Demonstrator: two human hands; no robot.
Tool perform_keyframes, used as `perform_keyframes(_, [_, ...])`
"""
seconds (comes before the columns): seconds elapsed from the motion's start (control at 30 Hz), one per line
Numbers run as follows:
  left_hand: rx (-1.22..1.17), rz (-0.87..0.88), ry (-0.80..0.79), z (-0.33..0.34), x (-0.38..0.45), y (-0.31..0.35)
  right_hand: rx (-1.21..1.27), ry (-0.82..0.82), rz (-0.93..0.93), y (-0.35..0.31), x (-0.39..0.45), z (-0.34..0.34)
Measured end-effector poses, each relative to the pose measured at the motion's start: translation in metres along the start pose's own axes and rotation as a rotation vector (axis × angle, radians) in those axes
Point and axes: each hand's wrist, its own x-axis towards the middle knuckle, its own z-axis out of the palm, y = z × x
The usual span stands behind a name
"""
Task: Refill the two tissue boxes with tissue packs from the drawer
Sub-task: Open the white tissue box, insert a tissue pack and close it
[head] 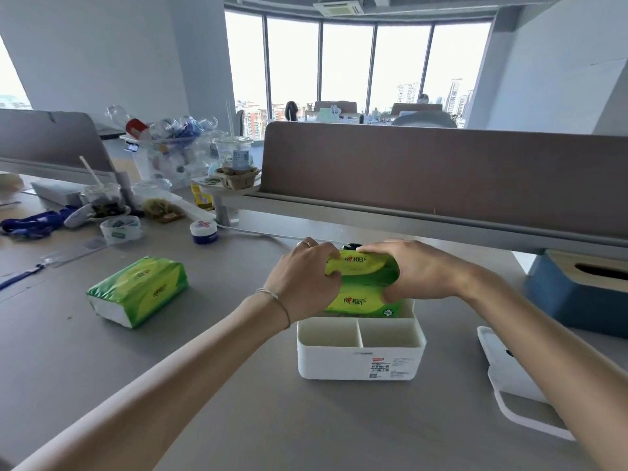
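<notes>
A green tissue pack (362, 287) stands tilted in the rear section of an open white tissue box (360, 363) at the desk's middle. My left hand (304, 280) grips the pack's left end and my right hand (411, 271) grips its right end. The box's two small front compartments hold nothing. A second green tissue pack (137, 290) lies flat on the desk to the left, apart from both hands. A blue tissue box with a wooden slotted lid (584, 290) sits at the right under the divider. A white lid (516, 382) lies to the right of the white box.
A brown desk divider (441, 178) runs behind the hands. At the back left are a tape roll (120, 227), a small blue-and-white jar (203, 232), plastic cups, a bin of bottles and blue lanyards. A cable runs along the desk behind the pack.
</notes>
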Motion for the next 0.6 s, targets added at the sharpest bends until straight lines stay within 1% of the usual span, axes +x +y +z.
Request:
perform_keyframes(0.17, [0.022, -0.038, -0.036, 0.008, -0.001, -0.006, 0.013, -0.031, 0.035, 0.000, 0.003, 0.010])
perform_keyframes(0.33, [0.152, -0.031, -0.050, 0.011, -0.004, -0.004, 0.046, -0.050, 0.022, 0.003, -0.001, 0.015])
perform_keyframes(0.47, [0.219, 0.016, -0.046, 0.012, -0.005, 0.009, 0.075, 0.000, 0.014, 0.007, -0.015, 0.008])
perform_keyframes(0.6, [0.201, 0.124, 0.001, 0.015, -0.004, 0.039, 0.108, 0.084, 0.014, 0.016, -0.047, -0.006])
